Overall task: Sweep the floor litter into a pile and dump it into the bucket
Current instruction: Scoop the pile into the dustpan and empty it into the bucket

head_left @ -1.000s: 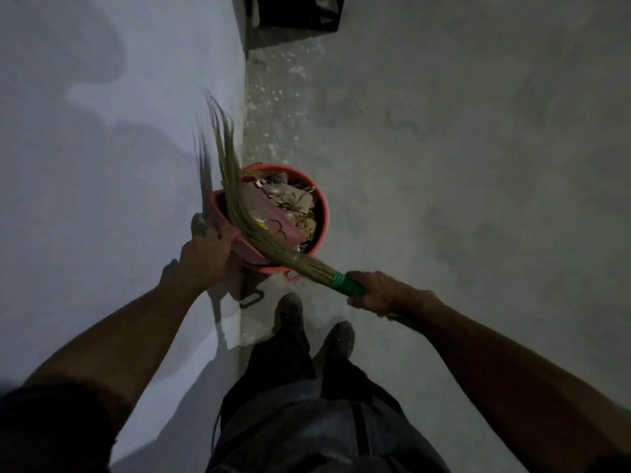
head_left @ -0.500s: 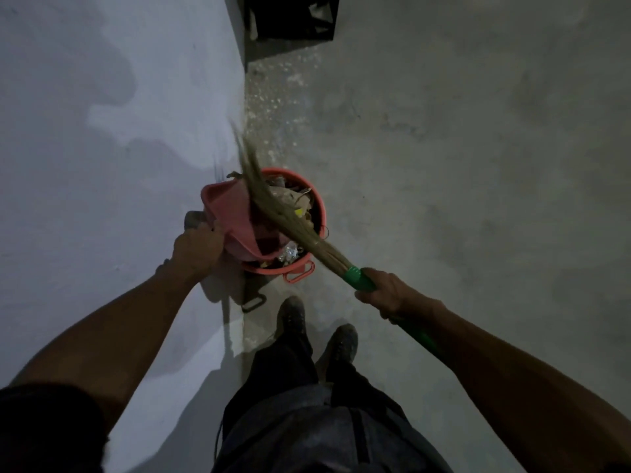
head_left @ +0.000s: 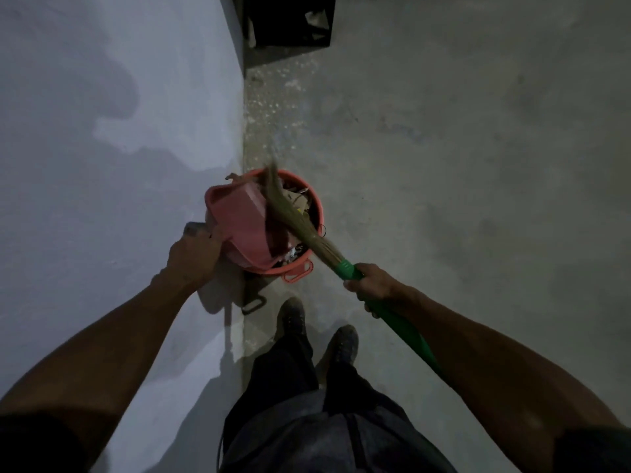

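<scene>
Here's the dumping step, right over the orange-red bucket [head_left: 316, 216], which stands on the concrete floor [head_left: 461, 165] hard against the foot of the pale wall [head_left: 119, 131]. The left hand [head_left: 193, 256], on the wall side of the bucket, grips the handle of a pink dustpan [head_left: 239, 220], fingers curled round it, and the pan is tipped over the bucket's rim with its mouth pointing down inside. The right hand [head_left: 372, 285], on the near side of the bucket and away from the wall, is closed round the green handle of a grass broom [head_left: 293, 216], just behind the collar where the bristles start. Those bristles lie across the bucket's mouth and along the pan, their tips blurred past the far rim, so I'd say the broom is brushing the last scraps out of the pan. And the litter [head_left: 297, 199] is there, paper scraps and bits heaped inside the bucket, almost up to the rim. Pale specks dot the floor beyond the bucket along the wall, towards a dark box [head_left: 290, 22]. By my reckoning the job is nearly done: next comes one clean stroke down the pan, kept inside the rim so nothing flicks back out, then the pan lifted clear.
</scene>
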A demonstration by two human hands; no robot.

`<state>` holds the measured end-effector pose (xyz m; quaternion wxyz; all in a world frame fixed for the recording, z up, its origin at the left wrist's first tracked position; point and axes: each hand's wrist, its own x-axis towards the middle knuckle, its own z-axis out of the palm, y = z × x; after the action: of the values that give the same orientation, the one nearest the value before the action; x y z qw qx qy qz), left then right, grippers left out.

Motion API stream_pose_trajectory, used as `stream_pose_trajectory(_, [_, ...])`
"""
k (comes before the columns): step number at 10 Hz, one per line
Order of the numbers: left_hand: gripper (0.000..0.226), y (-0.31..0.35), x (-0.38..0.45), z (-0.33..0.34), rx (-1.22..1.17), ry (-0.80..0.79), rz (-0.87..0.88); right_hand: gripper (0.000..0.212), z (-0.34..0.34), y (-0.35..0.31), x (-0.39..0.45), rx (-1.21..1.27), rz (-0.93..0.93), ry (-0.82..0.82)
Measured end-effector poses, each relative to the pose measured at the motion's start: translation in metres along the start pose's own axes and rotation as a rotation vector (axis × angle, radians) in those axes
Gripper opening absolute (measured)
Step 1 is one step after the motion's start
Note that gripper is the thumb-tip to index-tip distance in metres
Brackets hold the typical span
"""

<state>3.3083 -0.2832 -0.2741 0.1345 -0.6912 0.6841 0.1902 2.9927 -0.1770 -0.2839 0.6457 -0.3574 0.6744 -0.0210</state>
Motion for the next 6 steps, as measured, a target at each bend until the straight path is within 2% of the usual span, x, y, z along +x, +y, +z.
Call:
stream_pose_trajectory(1, [0.059, 0.005, 0.001, -0.003, -0.135, -0.002, -0.095, 0.029, 0.002, 0.009, -0.013, -0.023, -0.067, -0.006])
stream_pose_trajectory(2, [0.055, 0.002, 0.004, 0.002, -0.045, 0.008, -0.064, 0.034, 0.010, 0.010, -0.023, -0.171, -0.177, -0.041])
stream_pose_trajectory(3, [0.038, 0.000, 0.009, 0.000, -0.085, 0.007, -0.075, 0.037, 0.018, 0.004, -0.022, -0.308, -0.242, -0.078])
stream_pose_trajectory(4, [0.038, 0.001, 0.003, 0.000, -0.039, 0.039, -0.060, 0.025, 0.015, 0.001, -0.017, -0.353, -0.212, -0.086])
stream_pose_trajectory(5, [0.040, 0.000, -0.004, -0.003, 0.000, 0.068, -0.044, 0.032, 0.008, 0.008, -0.013, -0.314, -0.136, -0.034])
stream_pose_trajectory(6, [0.047, 0.002, -0.011, -0.005, -0.085, 0.059, -0.094, 0.036, 0.003, 0.014, -0.016, -0.262, -0.115, 0.056])
